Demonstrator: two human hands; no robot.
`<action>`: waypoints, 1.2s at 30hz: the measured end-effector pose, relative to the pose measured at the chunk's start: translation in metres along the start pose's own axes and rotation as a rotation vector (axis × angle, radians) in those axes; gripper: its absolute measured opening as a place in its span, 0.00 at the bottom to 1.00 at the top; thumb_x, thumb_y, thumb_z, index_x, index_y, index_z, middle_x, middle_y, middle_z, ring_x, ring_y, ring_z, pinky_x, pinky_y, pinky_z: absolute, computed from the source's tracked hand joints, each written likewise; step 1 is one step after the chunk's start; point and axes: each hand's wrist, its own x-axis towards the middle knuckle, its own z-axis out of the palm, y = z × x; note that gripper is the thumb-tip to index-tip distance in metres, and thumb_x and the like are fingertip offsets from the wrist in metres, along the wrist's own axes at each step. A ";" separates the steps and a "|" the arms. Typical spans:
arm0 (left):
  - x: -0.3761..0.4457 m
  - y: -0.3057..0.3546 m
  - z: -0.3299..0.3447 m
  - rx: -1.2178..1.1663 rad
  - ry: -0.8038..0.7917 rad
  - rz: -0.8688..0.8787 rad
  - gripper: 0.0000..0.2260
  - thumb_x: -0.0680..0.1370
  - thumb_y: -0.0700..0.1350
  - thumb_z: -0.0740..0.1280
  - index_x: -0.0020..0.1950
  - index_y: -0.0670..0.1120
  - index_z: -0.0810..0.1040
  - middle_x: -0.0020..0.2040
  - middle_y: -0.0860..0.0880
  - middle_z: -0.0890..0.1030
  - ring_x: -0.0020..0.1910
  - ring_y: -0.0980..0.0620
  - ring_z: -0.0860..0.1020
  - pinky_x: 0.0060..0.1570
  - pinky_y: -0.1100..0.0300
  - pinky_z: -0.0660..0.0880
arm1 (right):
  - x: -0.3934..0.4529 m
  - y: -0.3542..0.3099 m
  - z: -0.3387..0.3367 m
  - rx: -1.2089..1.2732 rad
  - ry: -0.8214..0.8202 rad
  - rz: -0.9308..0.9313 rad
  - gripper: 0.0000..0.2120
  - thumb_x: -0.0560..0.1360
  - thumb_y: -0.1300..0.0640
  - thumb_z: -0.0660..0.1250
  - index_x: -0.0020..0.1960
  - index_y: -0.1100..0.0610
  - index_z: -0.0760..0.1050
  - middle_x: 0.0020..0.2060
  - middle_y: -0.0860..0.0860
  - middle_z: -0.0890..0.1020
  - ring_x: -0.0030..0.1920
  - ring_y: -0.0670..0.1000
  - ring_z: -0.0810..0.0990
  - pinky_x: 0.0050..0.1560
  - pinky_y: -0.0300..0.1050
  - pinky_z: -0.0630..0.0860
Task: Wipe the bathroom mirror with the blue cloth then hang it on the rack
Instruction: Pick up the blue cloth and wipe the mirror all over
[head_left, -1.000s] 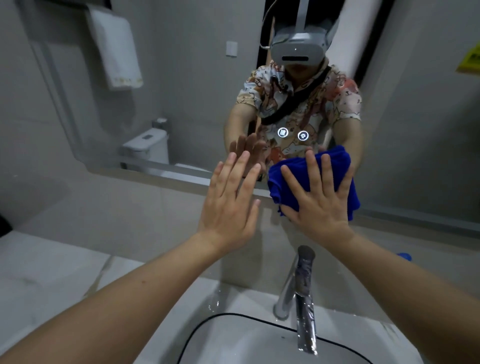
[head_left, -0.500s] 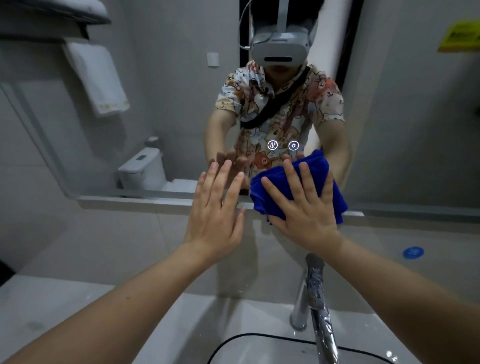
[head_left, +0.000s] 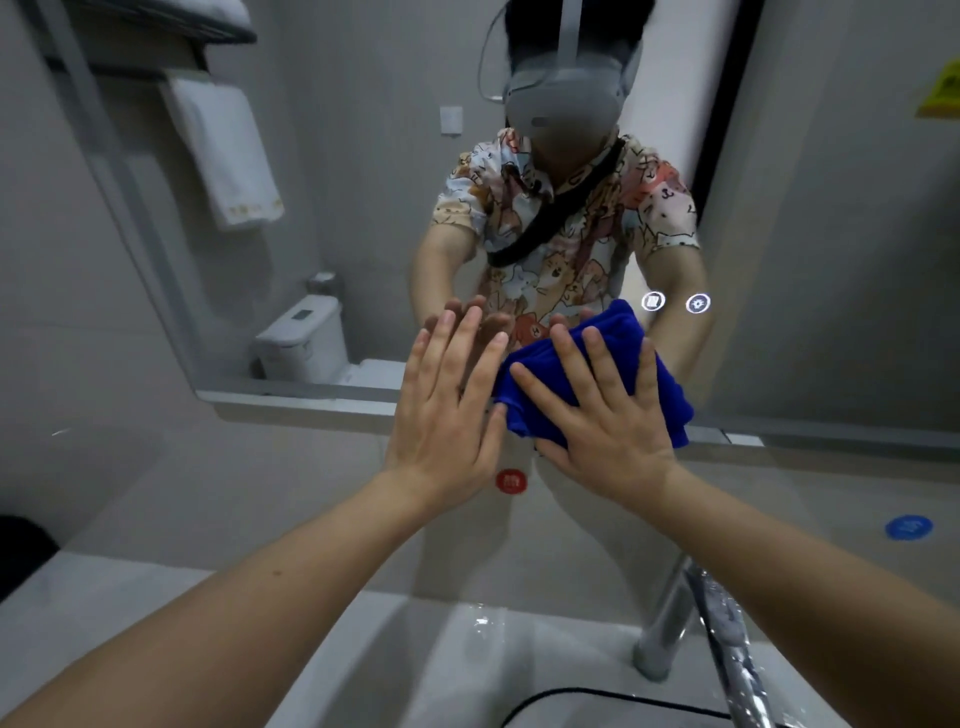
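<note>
The blue cloth (head_left: 623, 343) lies bunched against the lower edge of the bathroom mirror (head_left: 363, 182). My right hand (head_left: 597, 421) presses flat on it with fingers spread, covering its lower part. My left hand (head_left: 447, 415) is flat and open against the glass and wall just left of the cloth, holding nothing. The mirror reflects a rack (head_left: 171, 31) at the top left with a white towel (head_left: 228, 156) hanging from it.
A chrome faucet (head_left: 696, 623) rises at the lower right over the white sink basin (head_left: 519, 649). On the wall below the mirror are a red sticker (head_left: 511, 481) and a blue sticker (head_left: 908, 527). The mirror also reflects a toilet (head_left: 306, 338).
Both hands and the cloth have slid left along the mirror's lower edge, passing the two lit icons on the glass. The view has tilted upward.
</note>
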 end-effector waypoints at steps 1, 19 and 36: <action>-0.003 -0.011 -0.004 -0.005 0.004 0.003 0.28 0.80 0.47 0.64 0.79 0.41 0.64 0.81 0.39 0.58 0.82 0.40 0.53 0.79 0.39 0.53 | 0.008 -0.010 0.000 0.004 -0.006 -0.005 0.35 0.82 0.33 0.58 0.84 0.45 0.56 0.83 0.59 0.55 0.84 0.61 0.41 0.79 0.70 0.39; -0.079 -0.254 -0.100 0.065 -0.024 -0.120 0.30 0.80 0.48 0.64 0.80 0.43 0.61 0.82 0.40 0.55 0.82 0.41 0.50 0.80 0.44 0.47 | 0.140 -0.205 0.020 0.003 -0.040 -0.010 0.41 0.77 0.33 0.65 0.84 0.46 0.55 0.83 0.60 0.52 0.84 0.62 0.41 0.78 0.72 0.40; -0.088 -0.317 -0.127 -0.012 -0.004 -0.157 0.33 0.78 0.45 0.66 0.81 0.44 0.59 0.82 0.41 0.53 0.82 0.42 0.48 0.80 0.42 0.47 | 0.199 -0.278 0.023 -0.009 -0.070 -0.077 0.42 0.77 0.34 0.63 0.85 0.46 0.51 0.84 0.60 0.48 0.84 0.63 0.41 0.78 0.71 0.36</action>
